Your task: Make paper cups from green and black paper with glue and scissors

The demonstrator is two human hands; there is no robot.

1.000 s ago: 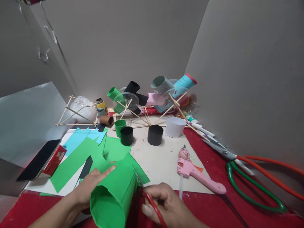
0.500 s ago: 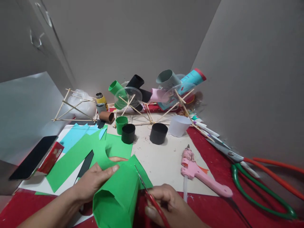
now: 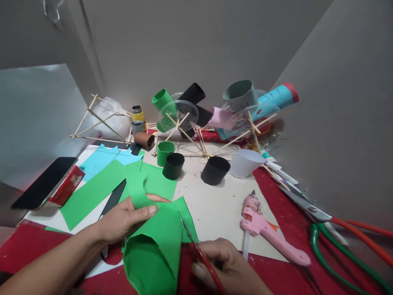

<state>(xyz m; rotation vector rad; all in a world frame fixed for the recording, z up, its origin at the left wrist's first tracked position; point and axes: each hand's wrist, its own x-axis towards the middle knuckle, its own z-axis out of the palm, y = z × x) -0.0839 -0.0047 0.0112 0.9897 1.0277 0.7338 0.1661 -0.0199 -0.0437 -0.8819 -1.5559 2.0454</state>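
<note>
The big green paper roll point(image 3: 156, 241) is near the bottom middle, over the red table top point(image 3: 30, 241), with its open end facing this way. The rolling looks done, since the paper curves round into a tube. The left hand point(image 3: 123, 217) pinches its far end, with the thumb on top and the other fingers mostly hidden. The right hand point(image 3: 225, 262) has its fingers bent around the handles of the red scissors point(image 3: 208, 266), and the blades look almost closed. Their tips are at the roll's right side, where a green flap point(image 3: 188, 213) sticks out. The cutting seems only part done, because that flap looks joined on; I can't tell how deep the cut goes. Past the hands, 1 green ring point(image 3: 166, 154), 2 black rings point(image 3: 215, 174) and 1 white ring point(image 3: 246, 164) stand there, already made. Behind them, paper tubes point(image 3: 193, 95) are on clear discs point(image 3: 192, 119) with crossed sticks point(image 3: 177, 125), so that bit looks built. A green strip point(image 3: 92, 192) lies flat at the left, not rolled.
</note>
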